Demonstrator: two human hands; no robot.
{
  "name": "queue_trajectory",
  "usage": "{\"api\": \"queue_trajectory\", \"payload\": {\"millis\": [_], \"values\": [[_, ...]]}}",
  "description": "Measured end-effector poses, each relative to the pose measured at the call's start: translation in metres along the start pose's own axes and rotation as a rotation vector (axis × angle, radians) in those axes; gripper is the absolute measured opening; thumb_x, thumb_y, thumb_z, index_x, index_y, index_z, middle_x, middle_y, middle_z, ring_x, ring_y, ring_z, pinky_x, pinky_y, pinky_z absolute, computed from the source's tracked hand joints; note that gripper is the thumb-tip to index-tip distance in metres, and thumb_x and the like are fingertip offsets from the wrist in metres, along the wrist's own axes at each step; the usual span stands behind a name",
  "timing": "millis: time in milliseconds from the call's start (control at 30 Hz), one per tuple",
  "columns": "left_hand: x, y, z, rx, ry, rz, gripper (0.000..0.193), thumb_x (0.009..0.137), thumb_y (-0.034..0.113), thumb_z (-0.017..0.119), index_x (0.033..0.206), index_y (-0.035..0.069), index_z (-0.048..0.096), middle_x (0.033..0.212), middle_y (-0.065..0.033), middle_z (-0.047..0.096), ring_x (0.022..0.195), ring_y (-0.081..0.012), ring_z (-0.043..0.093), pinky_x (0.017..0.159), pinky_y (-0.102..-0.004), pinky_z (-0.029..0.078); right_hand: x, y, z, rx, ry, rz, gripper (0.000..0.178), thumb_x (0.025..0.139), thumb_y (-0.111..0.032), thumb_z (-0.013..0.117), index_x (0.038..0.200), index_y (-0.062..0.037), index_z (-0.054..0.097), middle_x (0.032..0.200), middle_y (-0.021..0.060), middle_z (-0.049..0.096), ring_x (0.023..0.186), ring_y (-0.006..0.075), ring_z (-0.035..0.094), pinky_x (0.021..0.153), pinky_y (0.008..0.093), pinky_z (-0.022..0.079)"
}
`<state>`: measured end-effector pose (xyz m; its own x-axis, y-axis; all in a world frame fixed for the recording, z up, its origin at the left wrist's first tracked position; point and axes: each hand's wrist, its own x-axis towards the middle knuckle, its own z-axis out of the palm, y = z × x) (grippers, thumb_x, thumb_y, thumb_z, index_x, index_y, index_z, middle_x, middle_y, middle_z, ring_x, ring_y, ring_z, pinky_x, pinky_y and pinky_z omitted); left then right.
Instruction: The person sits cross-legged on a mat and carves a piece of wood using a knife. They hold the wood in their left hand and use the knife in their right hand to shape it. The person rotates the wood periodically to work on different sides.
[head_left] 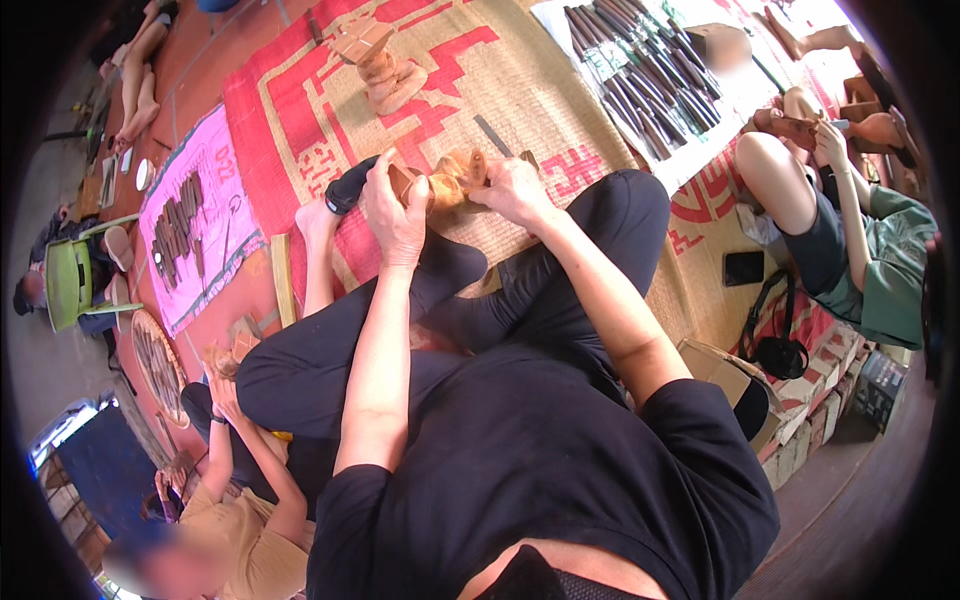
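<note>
A carved wooden figure with rounded, twisting forms lies between my hands, above my crossed legs. My left hand is closed round its blocky, darker end, thumb on the near side. My right hand grips the opposite end with bent fingers; whether a small tool is also in it, I cannot tell. Beyond my hands, a second wooden carving with a square block top stands on the woven mat. A thin grey blade-like strip lies on the mat just past my right hand.
Rows of carving tools cover a white cloth at the far right. More tools lie on a pink cloth at left. Co-workers sit on both sides, each handling wood. A phone and a cardboard box are at my right.
</note>
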<state>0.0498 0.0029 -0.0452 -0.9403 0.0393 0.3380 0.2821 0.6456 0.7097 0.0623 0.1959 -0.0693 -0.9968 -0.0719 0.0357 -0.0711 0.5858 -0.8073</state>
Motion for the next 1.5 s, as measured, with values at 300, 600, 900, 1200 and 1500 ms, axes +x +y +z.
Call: {"api": "queue_trajectory", "payload": {"millis": [300, 600, 900, 1200, 1500], "values": [[0.0, 0.002, -0.004, -0.005, -0.019, 0.001, 0.052, 0.089, 0.03, 0.062, 0.13, 0.002, 0.049, 0.121, -0.0193, 0.055, 0.116, -0.0336, 0.053, 0.1, -0.041, 0.041, 0.003, -0.017, -0.008, 0.145, 0.033, 0.132, 0.022, 0.073, -0.027, 0.071, 0.079, -0.0066, 0.067, 0.07, 0.0141, 0.066, 0.068, 0.0303, 0.067, 0.066, 0.0408, 0.052], [0.0, 0.001, -0.003, 0.022, -0.012, -0.001, 0.051, 0.089, 0.031, 0.062, 0.129, 0.002, 0.049, 0.123, -0.0186, 0.056, 0.116, -0.0339, 0.053, 0.101, -0.0416, 0.041, 0.006, -0.019, -0.009, 0.078, -0.122, 0.151, 0.029, 0.073, -0.032, 0.072, 0.085, -0.0061, 0.068, 0.07, 0.0131, 0.066, 0.069, 0.0272, 0.068, 0.069, 0.039, 0.051], [0.001, 0.002, -0.001, 0.0, -0.005, 0.011, 0.049, 0.089, 0.027, 0.062, 0.13, 0.003, 0.05, 0.122, -0.0177, 0.056, 0.115, -0.0336, 0.053, 0.1, -0.0413, 0.041, 0.011, -0.015, -0.004, 0.167, 0.031, 0.15, 0.024, 0.074, -0.03, 0.071, 0.083, -0.008, 0.07, 0.072, 0.0131, 0.068, 0.07, 0.0292, 0.067, 0.068, 0.0397, 0.052], [0.002, 0.007, -0.001, -0.011, -0.005, 0.003, 0.048, 0.088, 0.023, 0.063, 0.129, 0.003, 0.05, 0.121, -0.018, 0.056, 0.116, -0.0331, 0.054, 0.1, -0.0417, 0.041, 0.006, -0.02, -0.002, 0.283, 0.096, 0.07, 0.03, 0.073, -0.029, 0.071, 0.087, -0.0023, 0.068, 0.07, 0.0169, 0.065, 0.068, 0.0333, 0.066, 0.067, 0.0416, 0.051], [0.0, 0.007, 0.0, -0.009, -0.011, 0.001, 0.05, 0.087, 0.023, 0.063, 0.13, 0.001, 0.049, 0.122, -0.0193, 0.056, 0.116, -0.0345, 0.053, 0.101, -0.0419, 0.041, 0.029, -0.029, 0.003, 0.473, 0.207, 0.152, 0.03, 0.076, -0.031, 0.072, 0.089, -0.0047, 0.069, 0.077, 0.0155, 0.069, 0.075, 0.0307, 0.069, 0.071, 0.0386, 0.054]]}}
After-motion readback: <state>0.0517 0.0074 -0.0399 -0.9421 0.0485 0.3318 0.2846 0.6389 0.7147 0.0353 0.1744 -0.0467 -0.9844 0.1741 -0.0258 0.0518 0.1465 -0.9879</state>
